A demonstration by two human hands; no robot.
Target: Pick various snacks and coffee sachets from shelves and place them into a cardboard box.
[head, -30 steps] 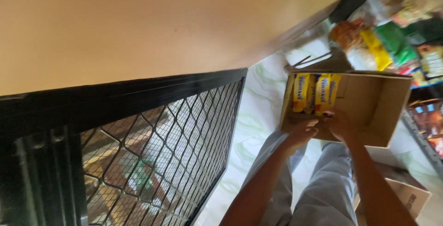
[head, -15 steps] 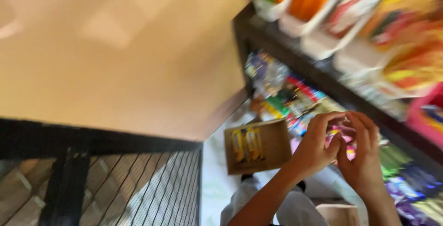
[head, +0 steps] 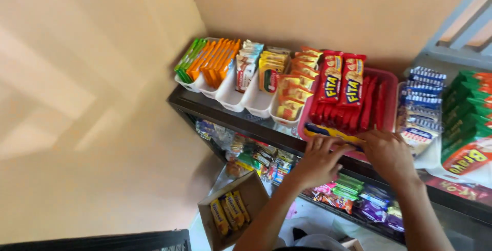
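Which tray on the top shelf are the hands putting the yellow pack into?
The pink tray, the only pink one; the others are white. It holds red packs, and both hands, left hand and right hand, press the yellow pack at its front.

- We see a bright picture with warm, soft daylight.
- Pale slanted patches of light lie across the tan wall (head: 77,107) on the left.
- The packets on the top shelf (head: 225,112) look sharp and colourful.
- The lower shelf sits in shadow and looks dim.
- Our hands look a little soft.
- The shelf lines lean and bend near the edges.
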